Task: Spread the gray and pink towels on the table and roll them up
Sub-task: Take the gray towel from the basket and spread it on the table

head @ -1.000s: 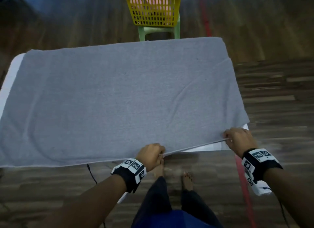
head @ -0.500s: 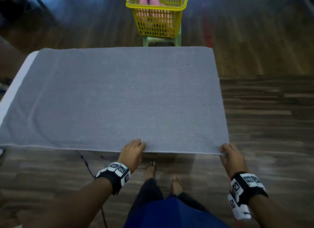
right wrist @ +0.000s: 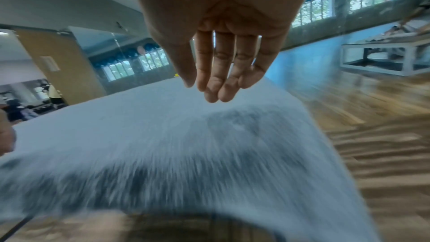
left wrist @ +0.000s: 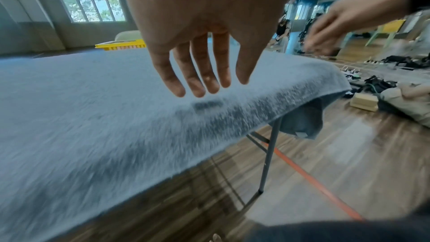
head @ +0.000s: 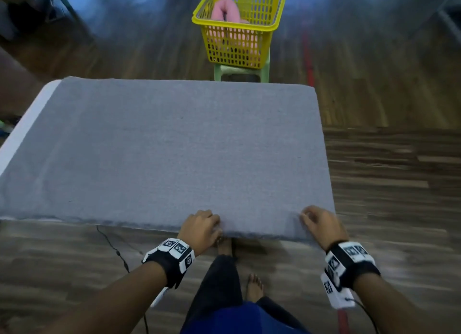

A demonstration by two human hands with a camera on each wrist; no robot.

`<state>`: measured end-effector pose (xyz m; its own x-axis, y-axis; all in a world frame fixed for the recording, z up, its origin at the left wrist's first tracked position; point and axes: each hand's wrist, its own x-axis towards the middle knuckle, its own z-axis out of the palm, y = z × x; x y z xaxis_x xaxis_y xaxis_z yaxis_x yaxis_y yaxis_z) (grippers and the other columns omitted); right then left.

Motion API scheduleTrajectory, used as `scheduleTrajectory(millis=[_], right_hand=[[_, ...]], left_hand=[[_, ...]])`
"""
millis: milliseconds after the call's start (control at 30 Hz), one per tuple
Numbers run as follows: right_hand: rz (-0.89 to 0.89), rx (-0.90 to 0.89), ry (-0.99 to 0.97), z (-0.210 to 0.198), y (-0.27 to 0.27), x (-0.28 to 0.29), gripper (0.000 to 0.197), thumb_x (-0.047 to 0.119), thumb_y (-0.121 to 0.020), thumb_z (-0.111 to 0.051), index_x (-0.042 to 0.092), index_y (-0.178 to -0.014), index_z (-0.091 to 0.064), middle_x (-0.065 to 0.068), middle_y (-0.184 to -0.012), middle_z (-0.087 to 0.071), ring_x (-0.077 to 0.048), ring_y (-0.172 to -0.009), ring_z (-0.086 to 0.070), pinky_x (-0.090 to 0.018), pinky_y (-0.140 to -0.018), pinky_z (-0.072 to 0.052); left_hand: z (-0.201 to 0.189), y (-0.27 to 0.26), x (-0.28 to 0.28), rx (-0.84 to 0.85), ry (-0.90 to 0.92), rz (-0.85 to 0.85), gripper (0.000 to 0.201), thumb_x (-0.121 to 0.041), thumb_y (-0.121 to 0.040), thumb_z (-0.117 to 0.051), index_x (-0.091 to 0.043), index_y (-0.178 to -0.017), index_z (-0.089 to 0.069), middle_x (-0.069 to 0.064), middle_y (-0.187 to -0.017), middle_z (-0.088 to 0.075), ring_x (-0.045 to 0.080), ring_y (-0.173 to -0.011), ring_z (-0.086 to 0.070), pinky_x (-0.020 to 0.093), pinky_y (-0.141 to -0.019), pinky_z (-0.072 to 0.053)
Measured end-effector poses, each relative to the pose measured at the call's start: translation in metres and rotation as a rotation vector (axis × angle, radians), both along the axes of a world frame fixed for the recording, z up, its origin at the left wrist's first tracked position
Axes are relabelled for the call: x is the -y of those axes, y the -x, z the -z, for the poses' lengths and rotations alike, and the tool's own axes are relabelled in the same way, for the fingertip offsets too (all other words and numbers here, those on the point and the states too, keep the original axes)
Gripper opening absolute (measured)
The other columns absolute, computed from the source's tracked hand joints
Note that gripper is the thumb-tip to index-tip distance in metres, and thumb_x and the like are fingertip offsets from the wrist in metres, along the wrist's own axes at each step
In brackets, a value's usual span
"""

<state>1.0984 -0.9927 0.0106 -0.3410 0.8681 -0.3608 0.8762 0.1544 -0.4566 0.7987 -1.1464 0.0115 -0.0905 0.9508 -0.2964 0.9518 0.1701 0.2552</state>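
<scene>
Both hands moved onto gray towel (head: 174, 146) | left hand (head: 200, 227), right hand (head: 320, 225) fingers relaxed, holding nothing

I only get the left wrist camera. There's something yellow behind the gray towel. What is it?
Observer: The head view shows a yellow basket standing on a green stool.
Operator: Where's the pink towel? I can't see it!
Observer: The pink towel lies bunched inside that basket, not on the table.
Operator: Does the gray one cover the whole table?
Observer: Not quite. A strip of white table shows bare along the left side of the gray towel.
</scene>
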Motion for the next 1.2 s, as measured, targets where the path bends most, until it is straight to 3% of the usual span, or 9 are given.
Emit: scheduleTrajectory(millis=[67, 133, 233, 333, 400, 467, 533, 667, 1200], right_hand=[[-0.091, -0.026, -0.036, -0.001, 0.04, -0.043, 0.018, 0.035, -0.087, -0.062, 0.023, -0.099, -0.066, -0.005, -0.101, -0.068, -0.028, -0.095, -0.063, -0.035, -0.081, -0.049], [-0.186, 0.008, -0.049, 0.002, 0.083, -0.089, 0.036, 0.035, -0.084, -0.066, 0.018, -0.117, -0.062, -0.01, -0.122, -0.06, -0.031, -0.111, -0.056, -0.037, -0.096, -0.043], [-0.253, 0.124, -0.033, 0.007, 0.142, -0.146, 0.067, 0.049, -0.079, -0.067, 0.029, -0.138, -0.042, -0.006, -0.15, -0.034, -0.031, -0.134, -0.034, -0.046, -0.109, -0.03], [-0.318, 0.23, -0.026, 0.01, 0.196, -0.187, 0.092, 0.063, -0.07, -0.068, 0.038, -0.145, -0.023, -0.001, -0.157, -0.011, -0.031, -0.143, -0.013, -0.052, -0.111, -0.021], [-0.373, 0.26, 0.013, 0.013, 0.227, -0.201, 0.1, 0.069, -0.066, -0.067, 0.043, -0.146, -0.014, 0.001, -0.159, 0.0, -0.032, -0.144, -0.002, -0.059, -0.111, -0.017], [-0.427, 0.287, 0.066, 0.02, 0.25, -0.207, 0.105, 0.074, -0.063, -0.065, 0.047, -0.146, -0.005, 0.003, -0.159, 0.009, -0.034, -0.145, 0.006, -0.066, -0.109, -0.013], [-0.465, 0.306, 0.114, 0.026, 0.262, -0.207, 0.111, 0.078, -0.059, -0.065, 0.05, -0.144, 0.002, 0.005, -0.157, 0.017, -0.035, -0.144, 0.012, -0.071, -0.106, -0.011], [-0.492, 0.344, 0.167, 0.031, 0.252, -0.206, 0.117, 0.078, -0.058, -0.066, 0.051, -0.144, 0.008, 0.009, -0.155, 0.025, -0.031, -0.143, 0.019, -0.075, -0.102, -0.01], [-0.444, 0.36, 0.192, 0.027, 0.104, -0.266, 0.122, 0.072, -0.053, -0.074, 0.051, -0.144, 0.004, 0.008, -0.156, 0.022, -0.034, -0.143, 0.017, -0.073, -0.105, -0.012]], left_hand=[[0.004, 0.006, -0.022, -0.003, -0.009, 0.008, 0.036, -0.038, -0.08, -0.063, -0.019, -0.11, -0.06, 0.003, -0.109, -0.06, 0.027, -0.102, -0.055, 0.037, -0.082, -0.043], [0.006, 0.012, -0.044, 0.004, -0.026, -0.003, 0.049, -0.043, -0.076, -0.067, -0.022, -0.119, -0.056, 0.002, -0.118, -0.056, 0.026, -0.109, -0.052, 0.038, -0.088, -0.041], [0.012, 0.026, -0.072, 0.026, -0.007, -0.011, 0.064, -0.051, -0.075, -0.066, -0.026, -0.131, -0.047, 0.003, -0.137, -0.044, 0.027, -0.126, -0.04, 0.04, -0.1, -0.032], [0.015, 0.043, -0.089, 0.015, 0.068, -0.033, 0.088, -0.063, -0.066, -0.069, -0.032, -0.141, -0.033, 0.008, -0.152, -0.025, 0.034, -0.137, -0.023, 0.05, -0.108, -0.023], [0.019, 0.05, -0.092, 0.018, 0.167, -0.052, 0.105, -0.066, -0.06, -0.071, -0.04, -0.145, -0.015, 0.006, -0.158, -0.003, 0.038, -0.142, -0.004, 0.062, -0.109, -0.013], [0.021, 0.054, -0.093, 0.049, 0.274, -0.063, 0.118, -0.065, -0.057, -0.075, -0.046, -0.144, 0.003, 0.002, -0.156, 0.019, 0.042, -0.14, 0.017, 0.071, -0.104, -0.002], [0.022, 0.053, -0.094, 0.034, 0.35, -0.049, 0.125, -0.061, -0.057, -0.077, -0.047, -0.142, 0.014, 0.002, -0.153, 0.03, 0.047, -0.135, 0.027, 0.076, -0.1, 0.001], [0.021, 0.038, -0.101, -0.007, 0.43, -0.051, 0.129, -0.059, -0.059, -0.078, -0.046, -0.142, 0.02, 0.006, -0.15, 0.036, 0.051, -0.131, 0.031, 0.079, -0.096, 0.001], [0.02, -0.101, -0.15, 0.016, 0.428, -0.011, 0.128, -0.061, -0.058, -0.077, -0.042, -0.144, 0.016, 0.007, -0.151, 0.033, 0.05, -0.132, 0.03, 0.079, -0.094, 0.002]])
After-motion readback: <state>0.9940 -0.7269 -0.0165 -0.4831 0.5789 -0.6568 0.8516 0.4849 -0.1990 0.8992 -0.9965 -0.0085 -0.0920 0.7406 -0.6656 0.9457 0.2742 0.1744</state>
